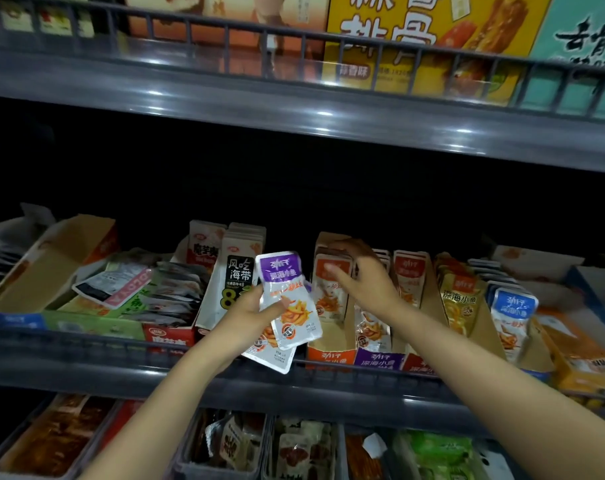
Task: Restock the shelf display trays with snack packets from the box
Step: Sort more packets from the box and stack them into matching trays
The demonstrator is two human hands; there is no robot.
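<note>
Purple-topped packets (287, 299): a small fanned stack of silver pouches, held upright in front of the middle shelf (86, 344), just left of the orange tray (330, 356). The stack's lower corners hang over the shelf's front rail.

The left hand (250, 315) grips this stack from its left edge, with the thumb across the front face and the fingers curled behind.

The right hand (363, 277) reaches into the orange tray. Its fingers curl over the top edge of the orange-topped packets (328, 296) standing there, and the thumb lies on the front packet's face. The picture is slightly blurred at this point.

Adjacent items: a purple tray (377, 362) sits just right of the orange tray, with packets low inside it. Further right, gold packets (458, 299) and blue-topped packets (512, 306) stand in their own trays. Left of the held stack stand black-and-white packets (237, 271).

The upper shelf (294, 112) carries a yellow carton (415, 39). The lower bins (224, 445) hold mixed packets.
</note>
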